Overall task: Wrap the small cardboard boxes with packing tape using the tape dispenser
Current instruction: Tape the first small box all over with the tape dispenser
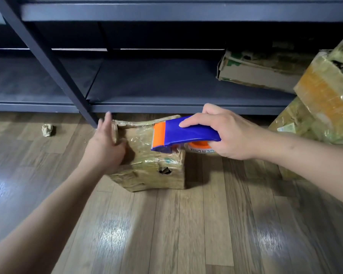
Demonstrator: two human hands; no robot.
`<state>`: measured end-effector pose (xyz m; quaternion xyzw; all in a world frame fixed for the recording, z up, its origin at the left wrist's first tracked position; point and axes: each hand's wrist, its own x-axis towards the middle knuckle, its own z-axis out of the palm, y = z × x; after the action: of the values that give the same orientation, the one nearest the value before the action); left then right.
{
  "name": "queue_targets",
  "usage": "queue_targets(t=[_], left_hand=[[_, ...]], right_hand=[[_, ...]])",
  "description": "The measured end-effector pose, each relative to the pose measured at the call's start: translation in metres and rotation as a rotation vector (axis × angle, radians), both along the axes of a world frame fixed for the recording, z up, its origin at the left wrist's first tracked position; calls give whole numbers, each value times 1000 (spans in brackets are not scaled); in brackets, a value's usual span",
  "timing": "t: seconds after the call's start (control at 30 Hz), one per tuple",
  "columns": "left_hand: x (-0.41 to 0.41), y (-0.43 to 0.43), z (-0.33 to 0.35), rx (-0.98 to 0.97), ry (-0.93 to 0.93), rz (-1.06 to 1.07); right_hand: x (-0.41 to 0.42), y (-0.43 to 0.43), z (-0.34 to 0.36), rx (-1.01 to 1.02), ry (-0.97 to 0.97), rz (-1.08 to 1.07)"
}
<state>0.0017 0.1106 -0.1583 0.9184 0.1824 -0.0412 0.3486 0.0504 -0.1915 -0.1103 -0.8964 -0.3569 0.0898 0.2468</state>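
Box (147, 175) sits between hands: left hand (105, 147) flat against its side, right hand (230, 133) gripping tape dispenser (186, 133).

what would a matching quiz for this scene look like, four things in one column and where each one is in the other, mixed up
Things
1. tape dispenser
2. small box
3. paper wad
4. torn box

Places
a. on the dark shelf, at the right
b. alone on the floor, far left
c. gripped in the right hand, over the small box
d. on the floor, with the left hand against its left side

Pairs: 1-c, 2-d, 3-b, 4-a
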Motion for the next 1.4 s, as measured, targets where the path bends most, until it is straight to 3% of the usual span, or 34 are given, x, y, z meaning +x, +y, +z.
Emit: queue_targets(t=[0.03, 0.13, 0.27, 0.43, 0.67, 0.8, 1.03, 1.13, 1.23, 1.4], left_hand=[[-4, -8, 2, 174, -57, -189], [-14, -24, 4, 312, 33, -632], [-18, -27, -9, 525, 12, -708], [-10, -10, -18, 492, -100, -831], [-10, -8, -15, 491, -71, -856], [-8, -5, -12, 493, -39, -847], [-10, -8, -10, 504, -54, -844], [-15, -31, 3, 530, -54, -707], [-14, -78, 14, 452, -45, -531], [2, -96, 2, 286, -35, -538]], right_hand=[[-1, 0, 0, 1, 5, -5], [-3, -2, 0, 27, 33, -22], [-4, 1, 5, 15, 45, -45], [1, 13, 23, -2, 54, -33], [-3, 6, 46, -103, 35, -20], [2, -24, 56, -23, 23, -90], [-8, -46, 16, 87, 123, -149], [-10, -49, 10, 121, 176, -157], [-8, -42, 13, 128, 171, -151], [-2, -37, 15, 155, 132, -164]])
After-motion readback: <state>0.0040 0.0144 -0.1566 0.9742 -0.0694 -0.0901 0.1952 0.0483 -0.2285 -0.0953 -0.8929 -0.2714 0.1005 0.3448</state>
